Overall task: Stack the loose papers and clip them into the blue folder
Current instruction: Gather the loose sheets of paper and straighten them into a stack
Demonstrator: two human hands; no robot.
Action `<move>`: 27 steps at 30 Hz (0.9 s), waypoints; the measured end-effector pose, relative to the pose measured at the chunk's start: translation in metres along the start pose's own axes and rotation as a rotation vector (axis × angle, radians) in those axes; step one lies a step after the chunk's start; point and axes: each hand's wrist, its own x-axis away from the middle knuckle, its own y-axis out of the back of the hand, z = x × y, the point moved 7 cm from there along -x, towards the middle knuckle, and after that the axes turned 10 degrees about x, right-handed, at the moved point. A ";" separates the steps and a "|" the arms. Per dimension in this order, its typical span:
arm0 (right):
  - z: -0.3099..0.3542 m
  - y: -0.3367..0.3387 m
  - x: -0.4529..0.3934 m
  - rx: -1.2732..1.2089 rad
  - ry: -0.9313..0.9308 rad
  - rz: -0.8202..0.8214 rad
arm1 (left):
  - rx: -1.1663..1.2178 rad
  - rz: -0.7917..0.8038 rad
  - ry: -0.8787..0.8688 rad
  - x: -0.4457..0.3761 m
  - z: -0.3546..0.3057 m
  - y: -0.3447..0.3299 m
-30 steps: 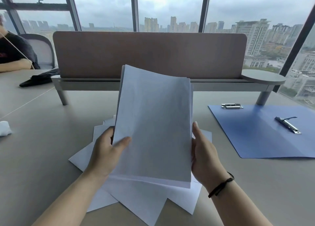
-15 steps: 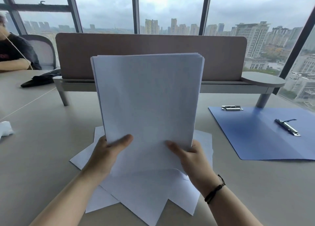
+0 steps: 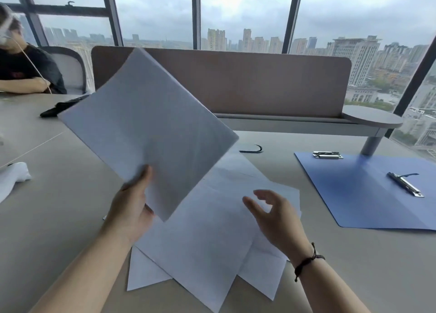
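My left hand (image 3: 131,205) grips a stack of white papers (image 3: 146,126) by its lower edge and holds it tilted to the left above the table. My right hand (image 3: 276,216) hovers open, fingers spread, over several loose white sheets (image 3: 212,237) that lie fanned out on the table beneath. The blue folder (image 3: 363,190) lies open flat at the right, apart from both hands. A metal clip (image 3: 404,184) sits on its right half and another metal clip (image 3: 327,154) at its top left corner.
A brown desk divider (image 3: 259,83) on a grey shelf runs across the back. A seated person (image 3: 21,71) is at far left, with a black object (image 3: 56,107) and a white cloth (image 3: 11,178) nearby. A small dark grommet (image 3: 251,149) is set in the table.
My right hand has let go of the stack and opened. The left hand alone now holds the stack, which has swung from upright to tilted leftward.
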 end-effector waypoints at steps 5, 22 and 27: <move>0.017 -0.018 -0.003 0.473 0.042 0.212 | 0.214 0.008 0.197 0.003 0.013 -0.005; 0.039 -0.024 -0.034 0.243 0.113 0.354 | -0.060 0.065 0.123 0.006 0.019 -0.012; 0.007 0.004 -0.011 -0.629 -0.126 0.202 | -0.233 0.049 -0.019 0.006 0.011 -0.012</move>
